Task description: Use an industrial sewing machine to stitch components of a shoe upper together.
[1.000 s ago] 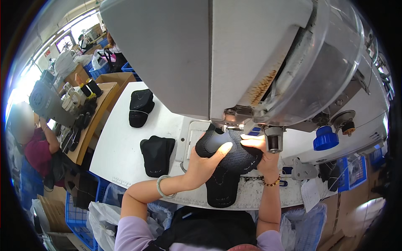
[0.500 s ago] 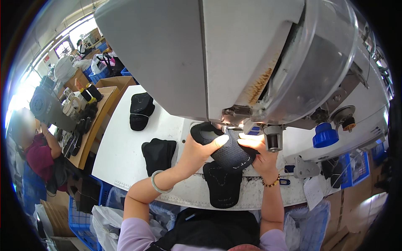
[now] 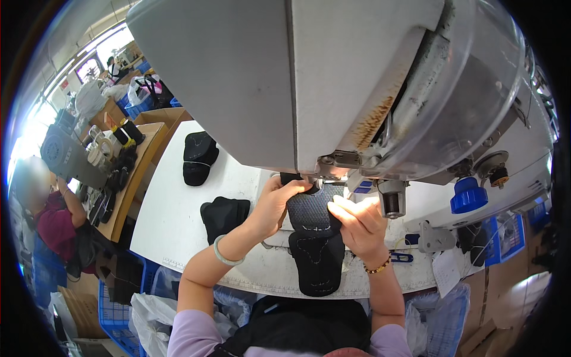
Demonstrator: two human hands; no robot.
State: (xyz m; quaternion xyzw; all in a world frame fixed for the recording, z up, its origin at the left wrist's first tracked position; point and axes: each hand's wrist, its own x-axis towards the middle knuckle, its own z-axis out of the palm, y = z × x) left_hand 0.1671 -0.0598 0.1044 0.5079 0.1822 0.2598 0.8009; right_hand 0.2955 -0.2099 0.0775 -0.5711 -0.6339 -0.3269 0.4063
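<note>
A dark textured shoe upper point(image 3: 310, 213) with white marks along its near edge lies beneath the sewing head of a large grey sewing machine point(image 3: 226, 77). At its upper left edge, close to the presser foot, my left hand point(image 3: 272, 208) is closed on it. My right hand point(image 3: 363, 226) pinches its right edge between thumb and fingers. Directly below, overlapped by the held piece, a black upper point(image 3: 316, 268) with a dotted white outline rests on the white table point(image 3: 160, 229). The underside of the held piece is hidden.
Farther left on the table sit a black bundle tied with a pale band point(image 3: 199, 159) and a folded black piece point(image 3: 223, 217). Small blue-handled snips point(image 3: 401, 257) lie right of my wrist. Blue crates point(image 3: 122, 309) stand below left; a co-worker point(image 3: 56, 220) sits beyond.
The held upper has turned straighter, its marked edge now facing me. My left hand has shifted up its left edge, and my right hand has slid lower along the right edge.
</note>
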